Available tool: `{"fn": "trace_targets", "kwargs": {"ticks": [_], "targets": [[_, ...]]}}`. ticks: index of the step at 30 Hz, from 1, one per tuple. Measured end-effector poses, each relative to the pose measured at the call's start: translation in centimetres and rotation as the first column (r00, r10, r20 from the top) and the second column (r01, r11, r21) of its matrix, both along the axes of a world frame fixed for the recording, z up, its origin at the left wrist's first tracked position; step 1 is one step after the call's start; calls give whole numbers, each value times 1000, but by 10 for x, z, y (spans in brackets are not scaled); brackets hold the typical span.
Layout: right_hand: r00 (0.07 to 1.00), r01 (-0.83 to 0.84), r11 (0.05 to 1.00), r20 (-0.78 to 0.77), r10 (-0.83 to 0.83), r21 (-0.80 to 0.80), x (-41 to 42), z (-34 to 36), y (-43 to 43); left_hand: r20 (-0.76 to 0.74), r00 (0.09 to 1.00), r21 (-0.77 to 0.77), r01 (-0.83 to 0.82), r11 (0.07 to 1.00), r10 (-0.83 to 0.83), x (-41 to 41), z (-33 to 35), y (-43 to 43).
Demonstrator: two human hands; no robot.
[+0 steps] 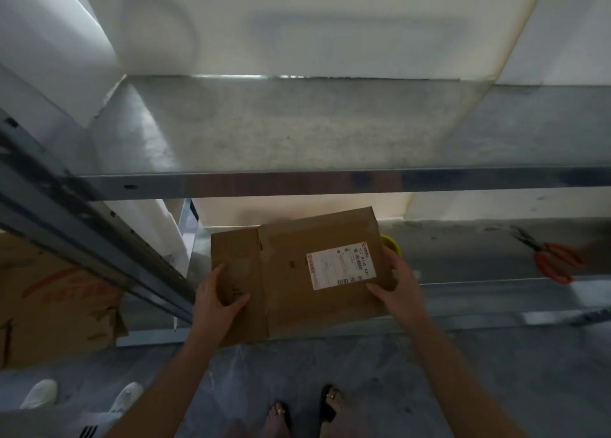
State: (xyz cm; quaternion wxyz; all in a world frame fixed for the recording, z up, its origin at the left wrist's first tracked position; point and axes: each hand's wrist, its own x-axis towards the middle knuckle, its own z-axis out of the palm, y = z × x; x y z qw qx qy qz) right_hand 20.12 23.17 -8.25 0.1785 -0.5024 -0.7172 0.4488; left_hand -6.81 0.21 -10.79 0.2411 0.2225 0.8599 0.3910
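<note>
Cardboard box (297, 272) at lower shelf (479, 255), both hands on

Box is gripped at its sides by left hand (218, 302) and right hand (396, 285), fingers curled over the edges. It overhangs the shelf front. Handling is judged midway; letting go is left.

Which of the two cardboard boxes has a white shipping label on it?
The box held between the left hand and right hand bears the white label on top; the other box, far left, shows only orange print.
</note>
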Motion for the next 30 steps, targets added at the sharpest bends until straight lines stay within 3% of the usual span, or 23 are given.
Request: {"fn": "trace_targets", "kwargs": {"ticks": [3,10,23,27,30], "targets": [[998,7,1000,56,-8,6,20,9,9,15,997,14,79,997,-79,11,13,10],[996,89,996,30,-90,14,92,26,57,13,982,58,189,980,-190,65,35,73],[996,72,997,59,-73,23,315,23,218,24,984,185,167,969,-174,296,26,240],[987,53,999,149,-54,14,350,17,254,12,987,232,152,961,-159,336,34,278],[994,59,998,93,-58,-14,356,11,270,72,984,329,133,935,-166,345,44,296]]}}
